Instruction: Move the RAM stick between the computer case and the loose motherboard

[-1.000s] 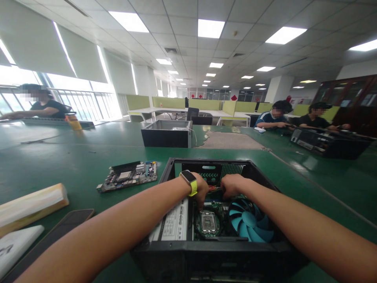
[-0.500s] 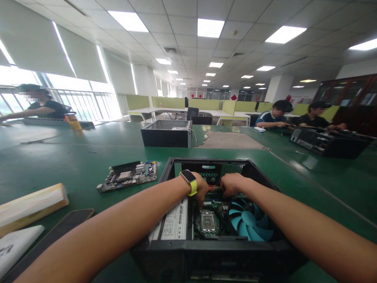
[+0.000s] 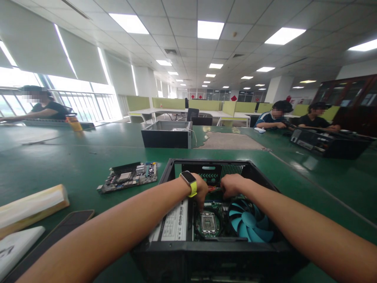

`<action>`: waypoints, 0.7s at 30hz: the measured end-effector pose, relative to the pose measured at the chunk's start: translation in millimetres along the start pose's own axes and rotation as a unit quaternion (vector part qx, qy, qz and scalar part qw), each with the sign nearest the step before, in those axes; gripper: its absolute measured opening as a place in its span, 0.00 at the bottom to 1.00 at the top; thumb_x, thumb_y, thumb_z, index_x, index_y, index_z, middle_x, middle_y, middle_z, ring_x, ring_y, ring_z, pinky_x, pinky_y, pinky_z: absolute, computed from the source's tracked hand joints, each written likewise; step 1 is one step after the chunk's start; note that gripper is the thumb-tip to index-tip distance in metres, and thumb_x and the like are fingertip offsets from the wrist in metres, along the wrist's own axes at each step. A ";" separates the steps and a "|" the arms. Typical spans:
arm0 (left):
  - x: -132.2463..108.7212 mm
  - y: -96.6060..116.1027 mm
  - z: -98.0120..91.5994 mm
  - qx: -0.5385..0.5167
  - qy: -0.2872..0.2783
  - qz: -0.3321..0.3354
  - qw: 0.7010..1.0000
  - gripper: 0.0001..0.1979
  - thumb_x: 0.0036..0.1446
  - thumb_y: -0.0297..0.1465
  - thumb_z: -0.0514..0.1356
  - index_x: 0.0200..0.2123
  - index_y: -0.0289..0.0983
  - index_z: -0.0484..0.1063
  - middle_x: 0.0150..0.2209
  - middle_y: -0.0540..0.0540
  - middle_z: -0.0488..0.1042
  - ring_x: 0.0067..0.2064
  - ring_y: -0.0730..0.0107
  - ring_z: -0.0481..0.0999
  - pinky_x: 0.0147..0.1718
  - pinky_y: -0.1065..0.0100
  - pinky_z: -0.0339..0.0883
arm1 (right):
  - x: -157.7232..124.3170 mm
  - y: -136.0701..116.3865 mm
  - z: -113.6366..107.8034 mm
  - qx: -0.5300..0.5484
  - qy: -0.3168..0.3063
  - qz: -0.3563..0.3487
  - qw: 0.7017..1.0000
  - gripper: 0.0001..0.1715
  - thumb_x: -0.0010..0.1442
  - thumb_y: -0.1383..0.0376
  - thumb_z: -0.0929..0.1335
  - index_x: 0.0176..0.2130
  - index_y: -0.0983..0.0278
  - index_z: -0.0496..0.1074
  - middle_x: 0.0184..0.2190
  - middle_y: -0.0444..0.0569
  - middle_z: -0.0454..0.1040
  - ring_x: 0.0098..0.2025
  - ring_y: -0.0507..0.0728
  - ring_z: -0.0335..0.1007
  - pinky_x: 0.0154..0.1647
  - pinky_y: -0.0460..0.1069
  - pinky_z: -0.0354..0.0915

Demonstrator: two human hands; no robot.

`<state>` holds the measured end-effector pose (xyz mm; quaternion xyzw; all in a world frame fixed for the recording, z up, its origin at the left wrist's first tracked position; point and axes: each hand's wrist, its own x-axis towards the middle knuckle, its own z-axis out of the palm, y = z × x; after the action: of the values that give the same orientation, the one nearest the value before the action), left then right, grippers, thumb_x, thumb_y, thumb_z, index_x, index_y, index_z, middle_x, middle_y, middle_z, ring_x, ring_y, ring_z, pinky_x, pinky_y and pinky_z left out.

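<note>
An open black computer case (image 3: pixel 176 167) lies on the green table in front of me. Both my hands reach deep into it. My left hand (image 3: pixel 201 189), with a yellow-strapped watch (image 3: pixel 189 182) on the wrist, is closed around red and yellow wires (image 3: pixel 213 188) near the back wall. My right hand (image 3: pixel 231 184) is closed on the same bundle from the other side. Below the hands sit a bare CPU socket (image 3: pixel 207 221) on the board, a blue cooling fan (image 3: pixel 250 222) and a silver power supply (image 3: pixel 173 224).
A loose motherboard (image 3: pixel 128 175) lies left of the case. A long wooden-coloured box (image 3: pixel 32 208), a white item (image 3: pixel 14 245) and a dark phone (image 3: pixel 61 230) lie at the near left. Another open case (image 3: pixel 167 134) stands behind. Other people work at the far left and far right.
</note>
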<state>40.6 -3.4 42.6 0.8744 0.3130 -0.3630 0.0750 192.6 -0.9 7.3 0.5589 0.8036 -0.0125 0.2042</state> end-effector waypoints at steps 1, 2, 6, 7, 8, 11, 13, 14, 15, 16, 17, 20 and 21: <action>-0.2 -0.1 -0.1 -0.003 -0.001 0.005 1.000 0.18 0.36 0.39 0.69 0.30 0.33 0.79 0.30 0.44 0.79 0.31 0.64 0.75 0.31 0.69 0.66 | -0.3 -0.3 -0.1 -0.001 0.000 0.000 1.000 0.23 0.41 0.52 0.70 0.37 0.59 0.78 0.37 0.52 0.77 0.39 0.63 0.73 0.31 0.50 0.65; -0.3 -0.1 -0.1 -0.008 -0.001 0.007 1.000 0.18 0.36 0.39 0.69 0.32 0.33 0.79 0.31 0.44 0.79 0.32 0.64 0.75 0.31 0.69 0.66 | -0.6 -0.7 -0.3 -0.002 0.000 -0.001 1.000 0.22 0.41 0.53 0.70 0.37 0.59 0.78 0.37 0.52 0.77 0.39 0.63 0.73 0.32 0.50 0.65; -1.1 0.4 -0.4 -0.014 -0.002 0.003 1.000 0.20 0.35 0.38 0.69 0.33 0.34 0.79 0.31 0.45 0.79 0.34 0.63 0.75 0.33 0.70 0.67 | -1.7 -2.0 -1.0 -0.008 -0.002 -0.004 1.000 0.21 0.42 0.56 0.69 0.37 0.60 0.78 0.37 0.53 0.77 0.39 0.63 0.73 0.32 0.50 0.65; -1.3 0.7 -0.4 -0.013 -0.002 0.003 1.000 0.20 0.35 0.38 0.69 0.33 0.34 0.79 0.31 0.45 0.79 0.34 0.62 0.75 0.33 0.70 0.67 | -1.8 -2.3 -1.1 -0.007 -0.003 -0.004 1.000 0.20 0.42 0.57 0.69 0.37 0.60 0.78 0.37 0.53 0.77 0.39 0.62 0.73 0.32 0.49 0.65; -1.6 0.9 -0.4 -0.012 0.000 0.004 1.000 0.20 0.35 0.38 0.69 0.34 0.34 0.79 0.31 0.44 0.79 0.35 0.62 0.75 0.33 0.69 0.67 | -1.9 -2.5 -1.2 -0.005 -0.003 -0.004 1.000 0.20 0.42 0.57 0.68 0.37 0.60 0.78 0.37 0.53 0.77 0.39 0.62 0.73 0.32 0.49 0.65; -2.3 1.2 -0.1 -0.014 0.010 0.011 1.000 0.22 0.36 0.37 0.69 0.37 0.34 0.78 0.34 0.45 0.79 0.36 0.62 0.75 0.34 0.70 0.67 | -1.7 -3.3 -1.0 -0.002 -0.003 -0.004 1.000 0.20 0.42 0.58 0.69 0.37 0.59 0.78 0.37 0.53 0.77 0.40 0.62 0.73 0.32 0.49 0.65; -2.4 1.0 0.3 -0.018 0.012 0.013 1.000 0.23 0.36 0.37 0.69 0.39 0.35 0.78 0.35 0.45 0.79 0.37 0.63 0.75 0.35 0.70 0.67 | -1.2 -3.7 -0.5 -0.003 -0.004 -0.005 1.000 0.20 0.43 0.57 0.68 0.38 0.59 0.78 0.37 0.53 0.77 0.40 0.62 0.73 0.33 0.49 0.65; -2.3 0.8 0.5 -0.019 0.011 0.014 1.000 0.23 0.35 0.36 0.69 0.39 0.35 0.78 0.36 0.46 0.79 0.37 0.63 0.75 0.35 0.70 0.67 | -0.8 -3.7 -0.2 -0.003 -0.005 -0.005 1.000 0.21 0.43 0.57 0.68 0.38 0.59 0.78 0.37 0.53 0.77 0.40 0.62 0.73 0.33 0.49 0.65; -2.1 0.7 0.6 -0.020 0.010 0.016 1.000 0.24 0.35 0.36 0.70 0.40 0.36 0.78 0.36 0.46 0.79 0.38 0.63 0.75 0.35 0.71 0.67 | -0.3 -3.7 0.2 -0.004 -0.006 -0.005 1.000 0.21 0.43 0.57 0.68 0.38 0.59 0.78 0.37 0.53 0.77 0.40 0.62 0.73 0.33 0.49 0.65; -1.8 0.5 0.7 -0.020 0.007 0.017 1.000 0.24 0.35 0.36 0.70 0.40 0.36 0.78 0.36 0.46 0.79 0.38 0.63 0.75 0.35 0.71 0.67 | 0.2 -3.5 0.6 -0.005 -0.006 -0.006 1.000 0.21 0.43 0.56 0.68 0.38 0.59 0.78 0.37 0.53 0.77 0.40 0.62 0.73 0.33 0.49 0.65; -1.6 0.3 0.6 -0.020 0.005 0.019 1.000 0.24 0.36 0.36 0.69 0.41 0.35 0.77 0.36 0.46 0.79 0.38 0.63 0.75 0.35 0.71 0.67 | 0.6 -3.2 1.0 -0.006 -0.005 -0.007 1.000 0.21 0.42 0.56 0.68 0.38 0.59 0.78 0.37 0.53 0.77 0.39 0.62 0.73 0.32 0.49 0.65; -1.5 -0.1 -0.1 -0.017 -0.004 0.017 1.000 0.23 0.36 0.37 0.69 0.39 0.34 0.78 0.35 0.45 0.79 0.37 0.63 0.75 0.34 0.70 0.67 | 1.4 -2.3 1.7 -0.008 -0.001 -0.010 1.000 0.22 0.41 0.54 0.69 0.37 0.59 0.78 0.37 0.52 0.77 0.39 0.63 0.73 0.30 0.49 0.64; -1.5 -0.1 -0.4 -0.017 -0.004 0.016 1.000 0.22 0.36 0.37 0.69 0.37 0.34 0.78 0.34 0.45 0.79 0.36 0.63 0.75 0.34 0.70 0.67 | 1.4 -2.1 1.7 -0.008 0.000 -0.011 1.000 0.22 0.41 0.54 0.69 0.37 0.59 0.78 0.37 0.52 0.77 0.39 0.63 0.73 0.30 0.49 0.64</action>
<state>40.0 -3.9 43.9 0.8764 0.3053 -0.3595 0.0970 190.8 -0.9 4.7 0.5487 0.8096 -0.0079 0.2082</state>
